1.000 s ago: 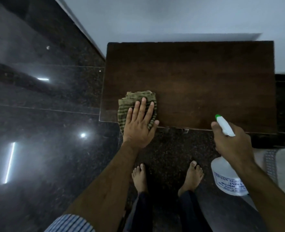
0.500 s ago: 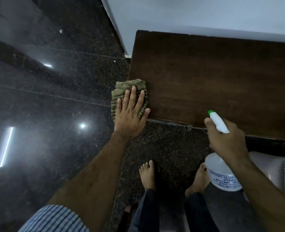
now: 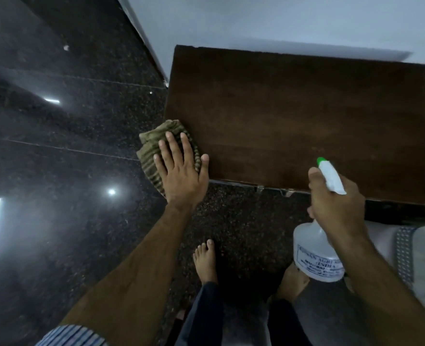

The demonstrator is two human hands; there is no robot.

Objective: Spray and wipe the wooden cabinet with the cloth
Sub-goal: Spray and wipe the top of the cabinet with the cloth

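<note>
The dark brown wooden cabinet [image 3: 298, 116] stands against a pale wall, seen from above. A folded olive striped cloth [image 3: 154, 143] hangs over its front left corner, mostly past the left edge. My left hand [image 3: 181, 171] lies flat on the cloth with fingers spread, pressing it against the corner. My right hand [image 3: 336, 203] grips the neck of a white spray bottle [image 3: 316, 250] at the cabinet's front right. The bottle's green-tipped nozzle [image 3: 321, 161] points over the cabinet top.
Glossy black speckled floor [image 3: 56, 171] with light reflections spreads to the left and in front. My bare feet [image 3: 205, 260] stand just before the cabinet. A pale patterned mat or fabric [image 3: 421, 258] lies at the right edge.
My left hand has slid the cloth left, from the cabinet's front left top to over its left corner. The right hand keeps the bottle in about the same place.
</note>
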